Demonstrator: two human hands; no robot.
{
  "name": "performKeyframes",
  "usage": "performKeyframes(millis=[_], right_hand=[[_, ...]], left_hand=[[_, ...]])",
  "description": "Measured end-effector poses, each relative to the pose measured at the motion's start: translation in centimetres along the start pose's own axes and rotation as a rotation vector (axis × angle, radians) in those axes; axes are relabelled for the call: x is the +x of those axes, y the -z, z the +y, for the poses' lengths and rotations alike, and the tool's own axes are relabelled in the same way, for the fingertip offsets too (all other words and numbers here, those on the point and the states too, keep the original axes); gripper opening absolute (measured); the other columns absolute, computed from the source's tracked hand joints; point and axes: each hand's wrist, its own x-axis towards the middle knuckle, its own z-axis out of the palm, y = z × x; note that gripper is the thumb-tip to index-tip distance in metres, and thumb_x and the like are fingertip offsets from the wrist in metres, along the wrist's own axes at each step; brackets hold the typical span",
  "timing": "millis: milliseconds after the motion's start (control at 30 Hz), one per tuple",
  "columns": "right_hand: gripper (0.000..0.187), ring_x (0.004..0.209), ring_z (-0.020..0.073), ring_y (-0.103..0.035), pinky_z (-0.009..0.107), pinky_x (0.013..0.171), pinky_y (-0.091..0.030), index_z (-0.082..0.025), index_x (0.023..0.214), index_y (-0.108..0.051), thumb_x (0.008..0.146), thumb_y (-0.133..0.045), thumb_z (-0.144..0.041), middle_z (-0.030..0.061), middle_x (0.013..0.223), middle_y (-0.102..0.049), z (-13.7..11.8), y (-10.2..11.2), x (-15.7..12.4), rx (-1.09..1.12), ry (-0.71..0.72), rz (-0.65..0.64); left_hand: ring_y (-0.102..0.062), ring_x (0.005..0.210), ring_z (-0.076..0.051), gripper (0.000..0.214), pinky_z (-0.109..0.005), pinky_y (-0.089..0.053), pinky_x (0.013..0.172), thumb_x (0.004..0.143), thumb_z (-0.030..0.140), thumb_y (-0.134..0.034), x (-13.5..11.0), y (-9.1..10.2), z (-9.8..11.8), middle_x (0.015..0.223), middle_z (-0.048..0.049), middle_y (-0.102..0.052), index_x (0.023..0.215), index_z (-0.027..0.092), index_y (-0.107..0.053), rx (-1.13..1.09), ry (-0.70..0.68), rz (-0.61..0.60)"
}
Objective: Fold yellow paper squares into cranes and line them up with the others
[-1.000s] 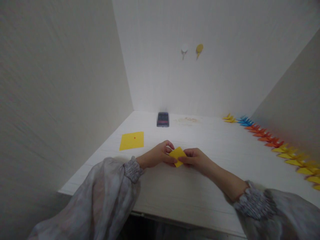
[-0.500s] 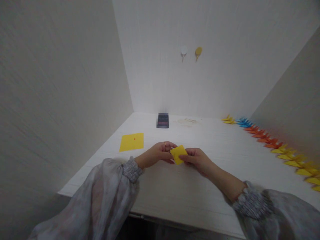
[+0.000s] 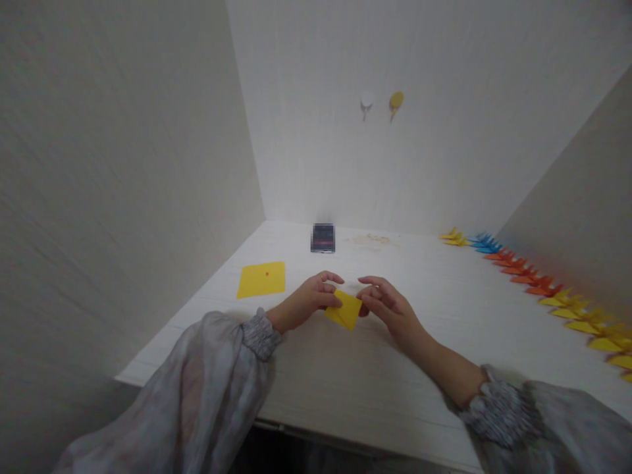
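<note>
A small folded square of yellow paper (image 3: 348, 311) is held just above the table, with crease lines on its face. My left hand (image 3: 318, 294) pinches its left side, thumb on top and the other fingers behind. At the paper's right corner, my right hand (image 3: 388, 304) closes its thumb against curled fingers, while the index finger stretches out above. To the left of my hands, a larger flat yellow sheet (image 3: 259, 282) with a small red mark lies on the table.
A dark, pixelated rectangular object (image 3: 322, 238) lies near the back wall. Folded paper figures in yellow, blue and orange (image 3: 516, 264) line the right side of the white table (image 3: 419, 408). Two hooks, one white (image 3: 366, 100) and one yellow (image 3: 396, 100), are on the back wall.
The folded paper has turned and shifted slightly left and down. My left thumb now lies on top of it. My right thumb has moved off its face to the corner, with the index finger lifted.
</note>
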Motion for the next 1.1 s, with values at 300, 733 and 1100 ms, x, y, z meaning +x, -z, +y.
performKeyframes(millis=[300,733,1100], right_hand=[[0.021,0.067,0.015,-0.06,0.03,0.066,-0.046,-0.021,0.088,-0.058,0.07,-0.061,-0.032,0.0022,0.073,-0.061,0.52,0.03,-0.54,-0.193,0.0,-0.093],[0.018,0.064,0.014,-0.053,0.028,0.061,-0.044,-0.023,0.085,-0.063,0.07,-0.061,-0.033,0.0021,0.073,-0.059,0.62,0.86,-0.05,-0.474,0.144,-0.094],[0.012,0.076,0.0162,-0.048,0.028,0.062,-0.042,-0.023,0.073,-0.065,0.076,-0.056,-0.03,0.0047,0.081,-0.043,0.03,0.35,-0.27,-0.617,0.305,0.096]], left_hand=[[-0.053,0.055,-0.007,0.044,-0.019,-0.037,0.053,0.063,0.022,-0.066,0.32,-0.05,-0.53,0.067,0.003,-0.055,0.098,0.017,-0.039,0.028,-0.076,0.063],[-0.051,0.049,-0.005,0.028,-0.017,-0.039,0.05,0.055,0.022,-0.072,0.35,-0.69,-0.05,0.056,0.0053,-0.054,0.072,0.013,-0.051,0.066,-0.104,0.123],[-0.055,0.06,-0.007,0.017,-0.019,-0.041,0.058,0.064,0.02,-0.064,-0.12,-0.72,0.14,0.07,-0.0012,-0.063,0.08,0.013,-0.064,0.165,-0.057,0.087]])
